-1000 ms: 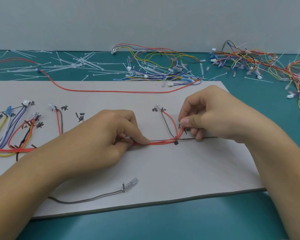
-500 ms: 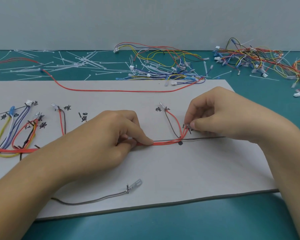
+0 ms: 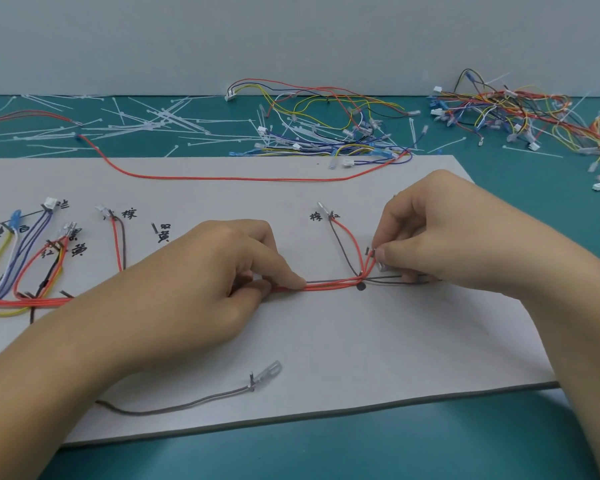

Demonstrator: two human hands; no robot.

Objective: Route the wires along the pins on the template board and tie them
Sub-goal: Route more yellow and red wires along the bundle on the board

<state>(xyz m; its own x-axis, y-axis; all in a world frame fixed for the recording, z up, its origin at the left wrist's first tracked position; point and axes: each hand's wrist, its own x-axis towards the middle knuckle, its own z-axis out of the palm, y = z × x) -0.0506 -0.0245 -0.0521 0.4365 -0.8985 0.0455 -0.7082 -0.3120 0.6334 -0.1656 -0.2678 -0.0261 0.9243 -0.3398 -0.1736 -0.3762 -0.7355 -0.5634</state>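
A white template board [image 3: 378,348] lies on the teal table, marked with handwritten labels and small dark pins. A red and grey wire bundle [image 3: 329,284] runs left to right across its middle. My left hand [image 3: 208,289] pinches this bundle against the board. My right hand [image 3: 440,233] pinches the end of a red wire [image 3: 369,266] at a pin [image 3: 368,251] just right of a black dot [image 3: 361,286]. Red and grey branches [image 3: 343,242] climb to a terminal by a label. At the left, coloured wires [image 3: 25,258] fan up to connectors.
A loose grey wire with a clear terminal [image 3: 257,379] lies near the board's front edge. A long red wire [image 3: 239,178] curves along the board's far edge. White cable ties [image 3: 146,123] and heaps of coloured wires [image 3: 340,129] [image 3: 520,112] cover the table behind.
My right hand has shifted a little right and down, bringing the red wire end down to the pin. My left hand keeps its pinch on the bundle.
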